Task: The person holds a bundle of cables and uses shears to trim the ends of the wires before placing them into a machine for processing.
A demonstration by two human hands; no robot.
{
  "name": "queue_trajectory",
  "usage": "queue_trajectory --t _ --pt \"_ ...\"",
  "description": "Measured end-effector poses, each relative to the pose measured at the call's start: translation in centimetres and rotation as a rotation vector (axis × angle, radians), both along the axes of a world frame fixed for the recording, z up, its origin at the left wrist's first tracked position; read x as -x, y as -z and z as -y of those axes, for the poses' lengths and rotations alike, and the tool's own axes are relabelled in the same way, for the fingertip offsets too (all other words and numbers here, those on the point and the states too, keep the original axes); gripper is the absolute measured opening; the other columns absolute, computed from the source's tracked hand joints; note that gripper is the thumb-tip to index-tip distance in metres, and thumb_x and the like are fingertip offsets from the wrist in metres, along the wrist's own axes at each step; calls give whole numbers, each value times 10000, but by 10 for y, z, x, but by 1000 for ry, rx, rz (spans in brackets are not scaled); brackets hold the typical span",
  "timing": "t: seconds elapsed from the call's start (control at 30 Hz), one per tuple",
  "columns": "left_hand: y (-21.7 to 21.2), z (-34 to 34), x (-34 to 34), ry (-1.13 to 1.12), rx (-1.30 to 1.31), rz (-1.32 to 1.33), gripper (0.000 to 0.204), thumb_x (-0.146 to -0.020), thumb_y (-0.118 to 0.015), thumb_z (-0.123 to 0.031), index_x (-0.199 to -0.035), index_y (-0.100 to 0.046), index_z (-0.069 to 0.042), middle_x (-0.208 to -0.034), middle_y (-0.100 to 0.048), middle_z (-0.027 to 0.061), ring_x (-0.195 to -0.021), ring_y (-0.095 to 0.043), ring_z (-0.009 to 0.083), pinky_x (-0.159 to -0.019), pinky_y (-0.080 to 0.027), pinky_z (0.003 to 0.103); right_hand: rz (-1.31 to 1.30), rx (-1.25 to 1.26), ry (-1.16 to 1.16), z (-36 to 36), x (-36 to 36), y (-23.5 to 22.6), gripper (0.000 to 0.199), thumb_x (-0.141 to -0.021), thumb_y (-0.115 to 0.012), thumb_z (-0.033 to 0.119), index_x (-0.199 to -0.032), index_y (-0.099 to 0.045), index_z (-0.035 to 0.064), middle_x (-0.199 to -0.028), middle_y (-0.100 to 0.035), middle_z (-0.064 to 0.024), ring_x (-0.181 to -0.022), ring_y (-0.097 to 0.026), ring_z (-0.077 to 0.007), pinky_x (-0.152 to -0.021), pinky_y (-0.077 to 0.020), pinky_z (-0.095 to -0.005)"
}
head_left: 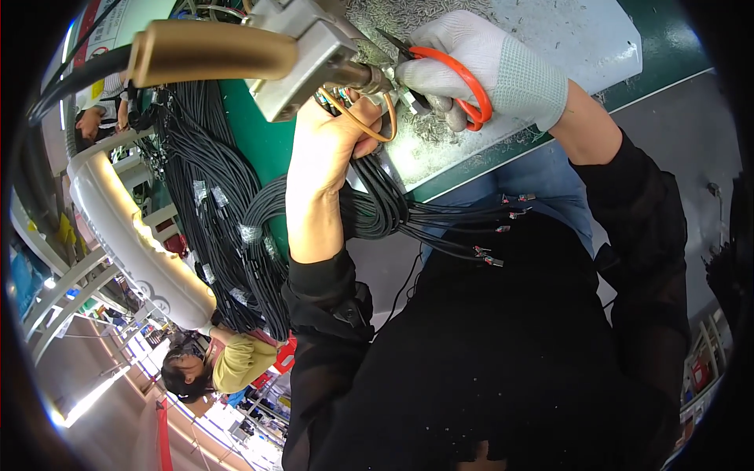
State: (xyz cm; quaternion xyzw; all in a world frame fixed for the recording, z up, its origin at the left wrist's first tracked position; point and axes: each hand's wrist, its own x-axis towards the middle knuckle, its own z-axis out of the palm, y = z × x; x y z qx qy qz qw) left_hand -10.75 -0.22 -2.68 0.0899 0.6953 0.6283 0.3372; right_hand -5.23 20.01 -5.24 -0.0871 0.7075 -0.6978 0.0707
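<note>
My bare left hand (326, 145) is closed around a bundle of black cables (381, 200), close under a metal nozzle (365, 77). The bundle hangs off the table edge across my lap, its loose cable ends (503, 228) tipped with small metal connectors. In a white knitted glove, my right hand (471, 67) grips red-handled scissors (473, 86). Their dark blades point up and left, away from the cables. The gloved fingertips are beside the nozzle and a small metal piece, close to my left fingers. A tan loop (382, 129) hangs over my left fingers; what they pinch is partly hidden.
A tool with a tan handle (212, 53) and metal block (302, 67) juts over the table from the left. Metal clippings (444, 153) litter a white sheet (581, 47) on the green table (667, 63). More black cables (208, 149) hang left, by a lamp (133, 235). Other people sit beyond.
</note>
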Motion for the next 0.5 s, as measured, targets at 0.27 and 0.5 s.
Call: queue_trajectory --t 0.27,0.5 --pt "9 -1 -16 -96 -162 34 101 -886 -597 -59 -819 -548 -1 -650 -534 45 -465 -426 80 -424 -324 215 222 -19 71 4 -7 -17 278 -871 -589 237 -771 -585 -22 -533 -550 -68 -429 -558 -131 -398 -424 -246" --pt "17 8 -71 -399 -133 -175 122 -948 -547 -107 -956 -534 14 -716 -600 101 -474 -488 97 -426 -356 221 -251 -236 107 4 -61 -12 223 -816 -556 197 -723 -583 -4 -546 -563 -46 -421 -559 -131 -423 -450 -269"
